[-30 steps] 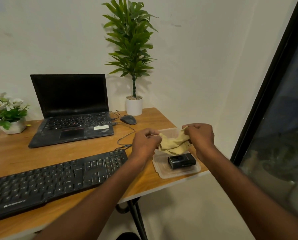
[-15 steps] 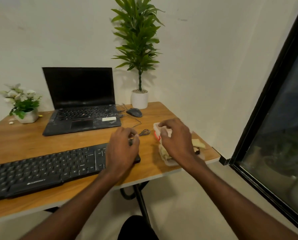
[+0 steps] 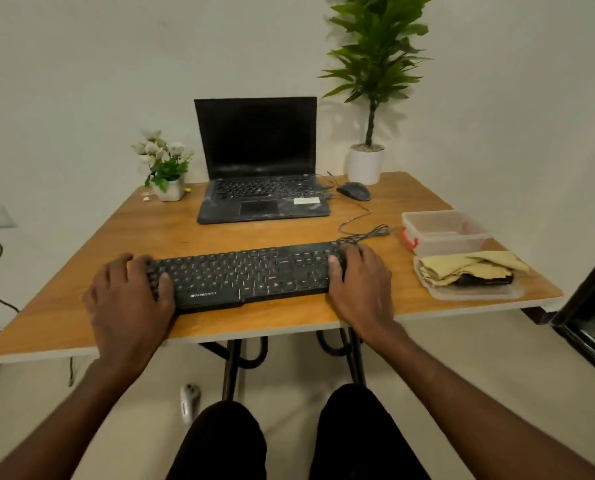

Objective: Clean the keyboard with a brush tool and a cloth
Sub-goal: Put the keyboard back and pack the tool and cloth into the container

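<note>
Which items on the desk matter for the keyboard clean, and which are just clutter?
Job: keyboard, gripped by left hand and right hand; yellow cloth; dark object under it, possibly the brush.
Clutter: laptop, mouse, clear box, flower pot, tall plant.

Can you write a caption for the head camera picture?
Both hands grip the keyboard ends; cloth waits nearby.

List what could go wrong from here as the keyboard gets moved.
1. The keyboard, gripped at both ends by the left hand and right hand, trails a bunched cable that could snag or tug.
2. The lid holding the yellow cloth sits near the table edge; a nudge might tip it off.
</note>
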Motion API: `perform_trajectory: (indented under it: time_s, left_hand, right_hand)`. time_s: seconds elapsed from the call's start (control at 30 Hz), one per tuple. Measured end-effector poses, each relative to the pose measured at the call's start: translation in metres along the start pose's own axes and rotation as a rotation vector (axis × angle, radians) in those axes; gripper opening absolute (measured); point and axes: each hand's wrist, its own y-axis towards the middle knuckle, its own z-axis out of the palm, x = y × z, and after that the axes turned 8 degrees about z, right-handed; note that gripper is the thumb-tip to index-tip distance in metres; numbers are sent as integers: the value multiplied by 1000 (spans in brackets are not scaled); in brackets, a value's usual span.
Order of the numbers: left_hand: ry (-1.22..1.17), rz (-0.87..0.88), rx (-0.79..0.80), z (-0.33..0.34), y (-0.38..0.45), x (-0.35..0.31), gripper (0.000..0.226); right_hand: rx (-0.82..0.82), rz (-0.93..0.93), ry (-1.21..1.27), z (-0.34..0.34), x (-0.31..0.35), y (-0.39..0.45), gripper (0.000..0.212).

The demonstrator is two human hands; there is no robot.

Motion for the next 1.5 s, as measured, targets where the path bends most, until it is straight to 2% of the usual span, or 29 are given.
perform_trajectory:
  time_s: [0.07,0.13,0.23,0.4,0.67,0.87,1.0,1.1,1.3,1.5]
  left_hand:
    - [-30,-103,19,2,-10,12,62]
    - [-65,-141,57,4,-11,13,69]
    - [-85,-115,91,4,-9,11,67]
    - [-112,-125,42,2,-11,10,55]
    - [-151,-138,42,1,-10,12,62]
    - [-251,-91,142,-4,-8,17,91]
    - [-397,-107,224,-7,3,20,116]
    - [-536,-113,266,1,19,16,129]
    - [-743,-10,340,20,84,10,127]
    - [-778,18,257,68,178,6,127]
  right_hand:
    - [-17,0,-52,4,1,-2,43]
    - [-14,53,-65,5,1,0,47]
    - [3,106,-77,3,0,1,50]
    - [37,110,-103,1,3,1,53]
    - [44,127,-70,-1,3,0,53]
    - [80,151,14,-4,2,1,60]
    - [60,200,158,-7,2,5,51]
    - [66,253,243,-5,4,16,49]
    - [83,297,330,5,8,78,51]
    - [78,269,434,35,24,177,48]
